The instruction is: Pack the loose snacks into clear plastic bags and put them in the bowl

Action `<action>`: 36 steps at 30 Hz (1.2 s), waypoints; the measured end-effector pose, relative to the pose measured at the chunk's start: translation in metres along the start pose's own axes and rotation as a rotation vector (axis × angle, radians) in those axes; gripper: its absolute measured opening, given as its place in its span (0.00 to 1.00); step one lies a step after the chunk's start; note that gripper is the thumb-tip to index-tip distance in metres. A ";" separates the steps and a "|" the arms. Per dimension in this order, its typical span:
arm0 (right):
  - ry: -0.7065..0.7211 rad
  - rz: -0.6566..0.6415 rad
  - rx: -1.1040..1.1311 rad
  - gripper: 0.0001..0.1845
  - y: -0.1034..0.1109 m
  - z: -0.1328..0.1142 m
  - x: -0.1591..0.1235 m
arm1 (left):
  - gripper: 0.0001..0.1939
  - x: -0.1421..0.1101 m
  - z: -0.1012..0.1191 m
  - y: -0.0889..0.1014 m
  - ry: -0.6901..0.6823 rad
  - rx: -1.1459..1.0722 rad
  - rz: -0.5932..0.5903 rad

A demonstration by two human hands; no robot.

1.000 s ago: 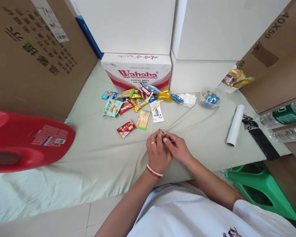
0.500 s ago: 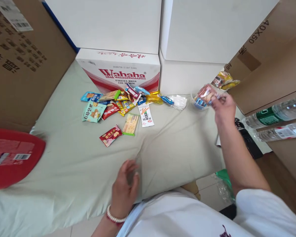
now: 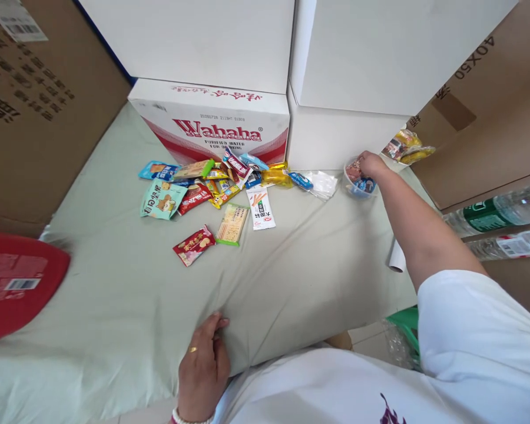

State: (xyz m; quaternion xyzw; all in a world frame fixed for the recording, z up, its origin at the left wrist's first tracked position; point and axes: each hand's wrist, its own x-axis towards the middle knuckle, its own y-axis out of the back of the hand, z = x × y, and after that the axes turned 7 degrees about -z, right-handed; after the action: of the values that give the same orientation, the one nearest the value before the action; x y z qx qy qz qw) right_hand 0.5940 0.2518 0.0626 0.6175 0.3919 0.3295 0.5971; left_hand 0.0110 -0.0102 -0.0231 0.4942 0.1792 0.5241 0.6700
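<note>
At the back right, my right hand (image 3: pixel 371 165) reaches to a clear plastic bowl (image 3: pixel 358 193), its fingers curled against a reddish-brown snack packet (image 3: pixel 354 172) at the rim. The fingertips are partly hidden. Blue wrappers lie lower in the bowl. My left hand (image 3: pixel 205 362) rests at the front edge of the cloth, loosely bent, thumb apart and holding nothing. Beyond it lie a red snack packet (image 3: pixel 195 245), a green-ended cracker packet (image 3: pixel 232 224) and a white snack packet (image 3: pixel 261 208). Behind these is a pile of mixed snacks, with a mint-green pouch (image 3: pixel 162 199) at its left.
A Wahaha water carton (image 3: pixel 216 126) stands behind the pile. A flat clear wrapper (image 3: pixel 323 185) lies left of the bowl, yellow packets (image 3: pixel 410 147) right of it. A white roll (image 3: pixel 397 257) and plastic bottles (image 3: pixel 490 215) are at right, a red container (image 3: pixel 22 282) at left.
My right hand has lowered the snack packet from above the bowl into it. My left hand has shifted left and down to the cloth's edge. The view has shifted slightly.
</note>
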 end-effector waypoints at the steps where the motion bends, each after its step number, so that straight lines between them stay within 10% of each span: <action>1: -0.047 0.009 -0.008 0.22 -0.002 -0.002 -0.004 | 0.22 0.000 0.000 0.000 -0.009 0.006 0.005; 16: 0.017 0.359 0.041 0.24 0.012 -0.046 -0.048 | 0.16 -0.002 0.002 -0.003 -0.077 0.102 0.028; 21: 0.378 0.008 -0.083 0.17 0.006 -0.074 -0.075 | 0.16 -0.002 0.002 -0.003 -0.095 0.098 0.026; 26: 0.257 -0.186 -0.154 0.12 -0.026 -0.086 -0.094 | 0.15 -0.002 0.003 -0.001 -0.115 0.087 0.033; 36: 0.081 0.105 0.051 0.18 -0.029 -0.082 -0.111 | 0.14 -0.007 0.001 -0.006 -0.092 0.059 0.045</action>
State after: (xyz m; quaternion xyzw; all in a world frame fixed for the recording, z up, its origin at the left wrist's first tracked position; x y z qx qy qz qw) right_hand 0.4665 0.1933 0.0464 0.6382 0.3912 0.3752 0.5468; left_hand 0.0124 -0.0163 -0.0296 0.5413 0.1525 0.5103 0.6506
